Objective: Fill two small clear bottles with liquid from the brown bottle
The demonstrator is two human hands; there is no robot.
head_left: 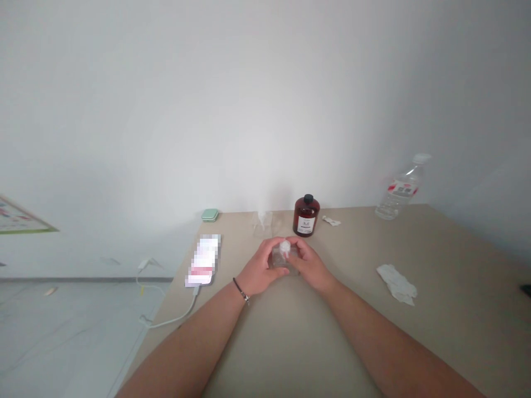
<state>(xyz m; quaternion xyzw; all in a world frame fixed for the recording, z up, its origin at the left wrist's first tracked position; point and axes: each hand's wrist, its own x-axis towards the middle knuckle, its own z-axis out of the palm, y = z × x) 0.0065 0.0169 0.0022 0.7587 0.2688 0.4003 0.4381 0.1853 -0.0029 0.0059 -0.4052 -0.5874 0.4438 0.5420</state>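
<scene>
Between my two hands is a small clear, squarish container [280, 254] with a whitish, rounded piece [285, 246] at its top. My left hand [264, 267] curls round its left side, thumb along the front. From the right, my right hand [309, 264] grips it, thumb near the whitish piece. My fingers hide part of the container, and I cannot tell what the whitish piece is. Just behind my hands stands a dark brown bottle [307, 216] with a black cap and a white label. Left of that bottle is another clear container [263, 226] with something white rising from it.
A lit phone [203, 260] lies at the table's left edge, its white cable [176, 319] running off the side. At the back left corner sits a green case [209, 215]. On the right are a tilted plastic water bottle [400, 190], a crumpled tissue [397, 283] and a smaller scrap [331, 221].
</scene>
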